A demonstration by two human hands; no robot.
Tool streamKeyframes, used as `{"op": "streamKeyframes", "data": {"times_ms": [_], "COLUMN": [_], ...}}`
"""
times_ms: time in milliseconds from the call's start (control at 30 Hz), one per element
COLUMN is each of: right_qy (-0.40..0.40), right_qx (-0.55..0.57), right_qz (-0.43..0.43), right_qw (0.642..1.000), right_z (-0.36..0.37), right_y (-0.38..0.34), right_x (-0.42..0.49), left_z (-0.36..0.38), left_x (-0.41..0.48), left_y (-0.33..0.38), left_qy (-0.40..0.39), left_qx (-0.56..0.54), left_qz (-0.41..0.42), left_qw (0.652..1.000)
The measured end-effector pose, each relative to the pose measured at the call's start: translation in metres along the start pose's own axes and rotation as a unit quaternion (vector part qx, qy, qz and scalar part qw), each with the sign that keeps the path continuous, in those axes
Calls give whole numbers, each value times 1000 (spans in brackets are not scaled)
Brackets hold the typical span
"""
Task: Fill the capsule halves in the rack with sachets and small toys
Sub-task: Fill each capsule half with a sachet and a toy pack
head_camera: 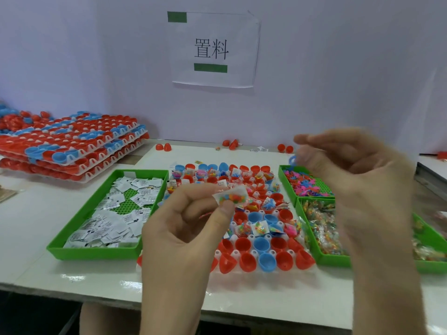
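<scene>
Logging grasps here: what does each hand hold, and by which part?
Left hand pinches a clear sachet by its lower edge; right hand is blurred, cannot tell.

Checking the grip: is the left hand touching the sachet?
Touching. The head view shows the left hand pinching the sachet between thumb and forefinger.

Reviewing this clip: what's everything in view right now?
rack: one, white, table centre
capsule halves: many, red and blue, in rack; nearest rows empty
bead sachet: one, clear, pinched by left hand
left tray: one, green, left of rack, holding white sachets
right trays: at least two, green, right of rack, holding toys and sachets
stacked racks: several, far left
loose capsule halves: several, red, table's back
sign: one, white, wall
left hand: above rack
right hand: blurred, raised above right trays, grip unclear
</scene>
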State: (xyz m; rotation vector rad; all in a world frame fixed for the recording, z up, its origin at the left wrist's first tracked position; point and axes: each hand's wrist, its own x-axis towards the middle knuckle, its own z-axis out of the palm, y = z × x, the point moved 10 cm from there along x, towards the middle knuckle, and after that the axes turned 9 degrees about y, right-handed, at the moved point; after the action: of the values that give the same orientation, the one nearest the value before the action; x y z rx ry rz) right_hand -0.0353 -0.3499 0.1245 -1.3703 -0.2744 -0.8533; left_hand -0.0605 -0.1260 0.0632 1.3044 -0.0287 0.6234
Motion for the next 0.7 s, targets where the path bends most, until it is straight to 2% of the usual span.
{"op": "streamKeyframes", "data": {"times_ms": [100,233,467,700], "right_qy": [-14,-31,-98,-165], "right_qx": [-17,0,48,60], "right_qz": [32,22,30,84], "right_qw": [999,999,994,981], "right_z": [14,29,43,55], "right_y": [6,2,3,9], "right_x": [-22,-31,-36,-41], "left_z": [5,14,10,2], "left_x": [-2,-4,-3,0], "left_y": [1,3,4,-2], "left_qy": [-29,-52,-30,-17], "left_qx": [7,6,0,18], "left_qz": [10,19,15,1], "left_qw": [1000,998,999,1000]}}
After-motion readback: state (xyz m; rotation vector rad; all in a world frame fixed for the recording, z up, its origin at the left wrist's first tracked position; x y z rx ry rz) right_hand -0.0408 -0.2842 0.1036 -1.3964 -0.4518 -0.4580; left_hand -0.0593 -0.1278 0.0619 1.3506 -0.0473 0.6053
